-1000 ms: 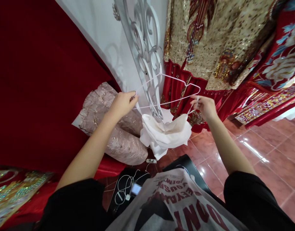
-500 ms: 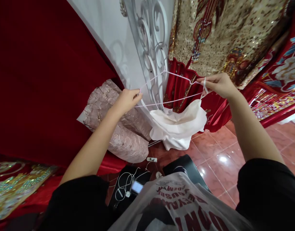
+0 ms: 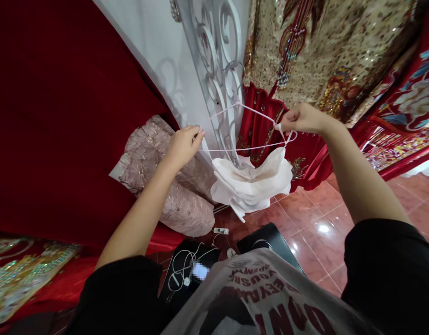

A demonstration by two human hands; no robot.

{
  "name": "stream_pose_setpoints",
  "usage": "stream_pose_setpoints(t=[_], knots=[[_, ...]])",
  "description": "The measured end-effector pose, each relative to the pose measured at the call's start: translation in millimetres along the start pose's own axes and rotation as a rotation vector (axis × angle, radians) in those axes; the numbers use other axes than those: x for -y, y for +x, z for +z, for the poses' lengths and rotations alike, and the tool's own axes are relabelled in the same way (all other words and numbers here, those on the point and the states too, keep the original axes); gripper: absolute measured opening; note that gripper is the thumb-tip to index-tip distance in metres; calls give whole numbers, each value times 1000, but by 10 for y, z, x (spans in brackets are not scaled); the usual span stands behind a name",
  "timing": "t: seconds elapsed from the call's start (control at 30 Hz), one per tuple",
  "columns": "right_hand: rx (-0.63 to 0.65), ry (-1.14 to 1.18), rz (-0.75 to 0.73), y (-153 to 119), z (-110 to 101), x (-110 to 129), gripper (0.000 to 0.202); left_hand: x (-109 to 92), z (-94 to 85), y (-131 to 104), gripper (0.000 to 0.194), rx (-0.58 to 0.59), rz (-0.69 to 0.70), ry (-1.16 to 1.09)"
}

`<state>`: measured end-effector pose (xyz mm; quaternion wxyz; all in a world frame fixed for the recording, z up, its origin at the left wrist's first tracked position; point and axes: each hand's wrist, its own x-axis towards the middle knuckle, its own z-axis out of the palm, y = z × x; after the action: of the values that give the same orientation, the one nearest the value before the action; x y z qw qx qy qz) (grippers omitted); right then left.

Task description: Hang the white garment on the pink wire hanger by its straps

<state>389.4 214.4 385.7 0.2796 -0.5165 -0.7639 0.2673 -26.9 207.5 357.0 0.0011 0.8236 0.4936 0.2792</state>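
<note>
Slightly leftward since half a second ago, my right hand now pinches a strap of the white garment, hanging open-topped at mid-frame; my left hand is closed on the pink hanger's left end.

- Wears a loose, creased shirt with a pale grey front
- Has wide, plain black sleeves ending near the elbows
- Bears rows of dark red capitals down the chest, with "DONT" in the largest
- Shows a big, angular dark patch beside the lettering
</note>
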Motion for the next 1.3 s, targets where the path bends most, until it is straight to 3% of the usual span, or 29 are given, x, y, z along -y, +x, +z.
stream_pose_setpoints(t=[0.1, 0.23, 0.53, 0.77, 0.9, 1.03, 1.17, 1.3], knots=[[48, -113, -20, 30, 83, 13, 45, 3, -18, -11, 25, -6, -18, 54], [20, -26, -25, 13, 169, -44, 48, 19, -35, -26, 23, -43, -14, 75], [-242, -44, -4, -216, 221, -386, 44, 58, -20, -45, 24, -78, 18, 61], [-502, 380, 13, -242, 413, -751, 39, 113, 53, 7, 31, -46, 69, 5], [-496, 637, 63, -161, 513, -882, 53, 63, 114, 7, 35, 3, 77, -60], [-450, 605, 15, -113, 427, -809, 58, 40, 120, 19, 35, 21, 74, -79], [-357, 360, -82, -54, 251, -546, 45, 79, 95, 50, 36, 55, 74, -54], [-224, 130, -175, 34, 210, -260, 31, 103, 121, 71, 35, 59, 64, -47]])
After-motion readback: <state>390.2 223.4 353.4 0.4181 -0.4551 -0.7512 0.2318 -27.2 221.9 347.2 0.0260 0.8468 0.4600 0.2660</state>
